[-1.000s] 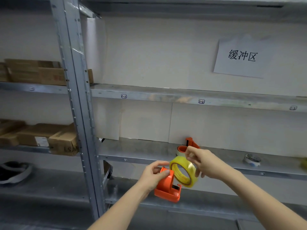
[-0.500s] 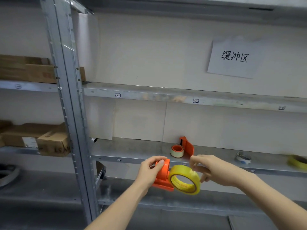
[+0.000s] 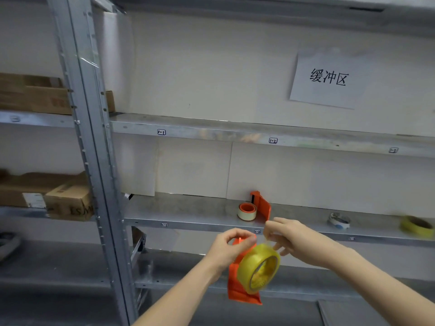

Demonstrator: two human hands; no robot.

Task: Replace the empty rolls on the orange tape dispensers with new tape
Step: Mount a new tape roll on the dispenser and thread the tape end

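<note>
My left hand [image 3: 227,249] grips the top of an orange tape dispenser [image 3: 237,290], which hangs tilted in front of the shelf. A yellow tape roll [image 3: 259,269] sits on the dispenser's right side. My right hand [image 3: 289,238] pinches at the roll's upper edge with thumb and fingers; whether it holds a tape end I cannot tell. A second orange dispenser [image 3: 261,205] stands on the middle shelf [image 3: 188,208], carrying a nearly empty whitish roll with an orange core [image 3: 246,211]. Another yellow roll [image 3: 417,226] lies at the shelf's far right.
A small white-and-blue roll [image 3: 339,220] lies on the same shelf. A metal upright [image 3: 94,161] divides the racks; cardboard boxes [image 3: 68,203] fill the left bay. A paper sign [image 3: 329,78] hangs on the back wall. A lower shelf [image 3: 164,267] runs beneath my hands.
The dispenser has swung from lying flat to hanging upright in my left hand. The yellow roll moved down with it, and my right hand shifted to the roll's top edge.
</note>
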